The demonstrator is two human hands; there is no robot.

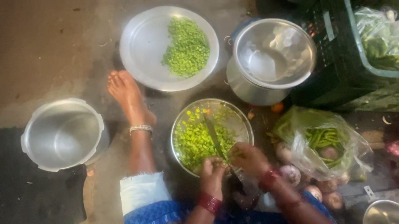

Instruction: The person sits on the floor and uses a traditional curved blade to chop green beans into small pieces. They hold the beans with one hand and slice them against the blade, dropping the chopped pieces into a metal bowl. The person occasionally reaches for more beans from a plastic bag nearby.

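1. Your left hand (212,174) is curled shut over the near rim of the round steel bowl of chopped green vegetable (184,153), fingers pinched on what looks like a small green piece; I cannot tell exactly what it grips.
2. Your right hand (248,158) is closed too, meeting the left at the upright dark blade of a floor-standing cutter (215,138), which rises over the bowl's near edge.
3. By my reading, you are mid-cut, pushing a piece against the blade so the bits drop into the bowl. The next stroke calls for keeping fingertips behind the edge and feeding evenly.
4. Beyond the bowl, toward the far side of the floor, sits a flat round steel plate with a heap of finer green cuttings (146,41).
5. To its right stands a lidless steel pot (275,56), just beside a dark green plastic crate (354,52).
6. Right of your hands lies a clear plastic bag of long green beans (325,140).
7. Far left, an empty aluminium cooker pot (63,133) rests near your bare foot (129,99).
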